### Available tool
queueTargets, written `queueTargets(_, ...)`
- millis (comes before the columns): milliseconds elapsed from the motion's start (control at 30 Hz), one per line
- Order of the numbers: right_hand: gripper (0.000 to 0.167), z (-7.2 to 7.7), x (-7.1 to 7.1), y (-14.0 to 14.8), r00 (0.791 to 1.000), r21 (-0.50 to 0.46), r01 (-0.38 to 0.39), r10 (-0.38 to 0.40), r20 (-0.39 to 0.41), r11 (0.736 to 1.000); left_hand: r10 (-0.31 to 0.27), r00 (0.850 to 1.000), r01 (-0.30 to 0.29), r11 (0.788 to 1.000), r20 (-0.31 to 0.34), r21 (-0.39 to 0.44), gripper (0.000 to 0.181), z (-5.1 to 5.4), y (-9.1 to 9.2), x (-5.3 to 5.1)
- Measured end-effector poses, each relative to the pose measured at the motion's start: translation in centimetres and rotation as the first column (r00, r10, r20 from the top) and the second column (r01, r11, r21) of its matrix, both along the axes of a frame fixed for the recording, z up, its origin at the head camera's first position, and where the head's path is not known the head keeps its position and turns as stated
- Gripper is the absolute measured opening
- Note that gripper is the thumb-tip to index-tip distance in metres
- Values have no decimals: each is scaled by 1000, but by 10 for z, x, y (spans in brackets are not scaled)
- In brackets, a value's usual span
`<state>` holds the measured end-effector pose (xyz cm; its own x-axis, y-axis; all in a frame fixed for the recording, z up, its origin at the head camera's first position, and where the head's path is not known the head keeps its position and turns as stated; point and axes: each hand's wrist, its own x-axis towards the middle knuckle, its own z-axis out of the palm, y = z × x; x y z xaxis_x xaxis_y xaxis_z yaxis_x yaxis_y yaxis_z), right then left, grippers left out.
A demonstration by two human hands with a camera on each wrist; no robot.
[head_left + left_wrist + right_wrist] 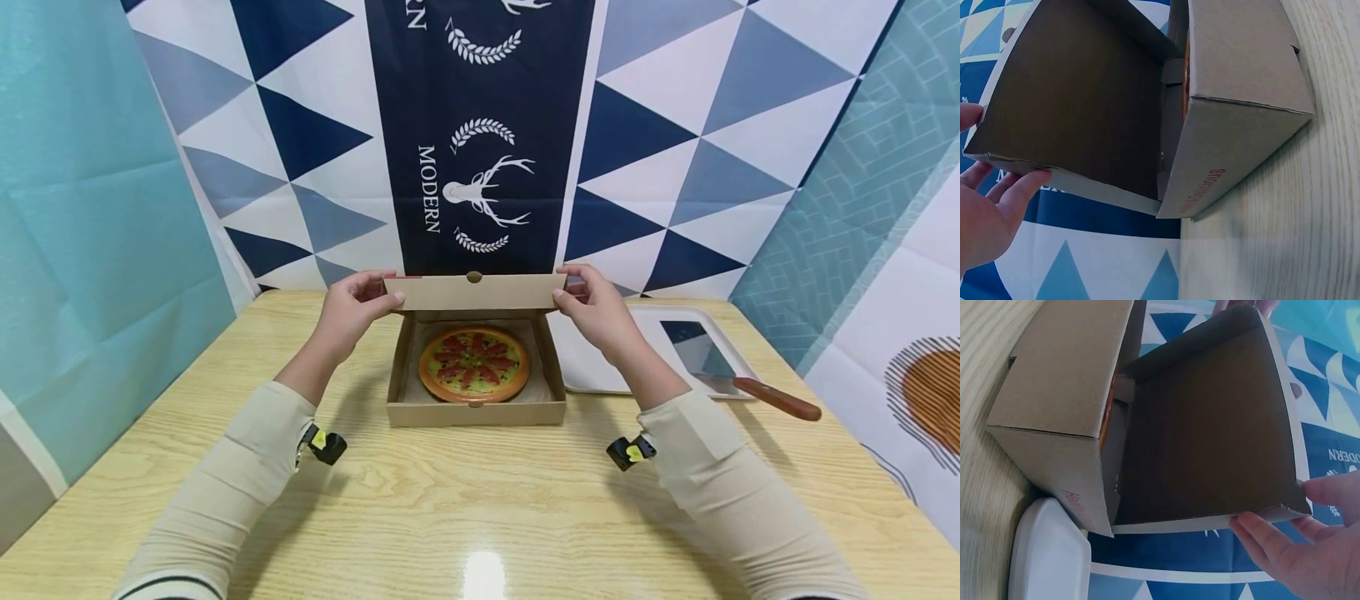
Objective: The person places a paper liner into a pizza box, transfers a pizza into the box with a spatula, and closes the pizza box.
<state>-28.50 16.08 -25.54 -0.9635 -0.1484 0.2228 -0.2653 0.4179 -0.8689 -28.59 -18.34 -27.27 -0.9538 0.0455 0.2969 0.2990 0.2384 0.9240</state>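
Observation:
A cardboard pizza box point(476, 414) stands on the table with its lid point(510, 293) raised and tilted. Inside lies a round pizza point(474, 365) with red and green topping; both wrist views show just its orange edge. My left hand point(351, 312) grips the lid's left front corner, thumb on the front flap and fingers at the side. At the opposite corner, my right hand point(596, 312) holds the lid the same way. In the left wrist view, the lid's brown inner face point(1079, 94) shows between fingers and hinge.
Right of the box lies a white tray point(645, 317), partly behind my right forearm. A pizza server point(776, 397) with a wooden handle rests across it, its handle jutting past the rim. Patterned cloth point(480, 108) hangs behind the wooden table point(450, 492).

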Motion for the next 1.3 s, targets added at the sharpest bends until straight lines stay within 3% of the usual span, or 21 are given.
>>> queueTargets(300, 43, -3, 5, 2, 999, 27, -6, 5, 32, 1000, -42, 999, 42, 999, 31, 8, 42, -4, -2, 2)
queueTargets(533, 41, -8, 7, 6, 998, 40, -20, 18, 60, 999, -86, 993, 93, 992, 87, -84, 40, -5, -7, 1)
queueTargets(867, 38, -11, 15, 9, 995, 92, -38, 29, 98, 995, -146, 970, 184, 964, 197, -191, 43, 1, -11, 5)
queueTargets(1300, 33, -19, 18, 17, 991, 200, -95, 74, 113, 975, -206, 944, 277, 919, 257, -282, 36, -8, -11, 4)
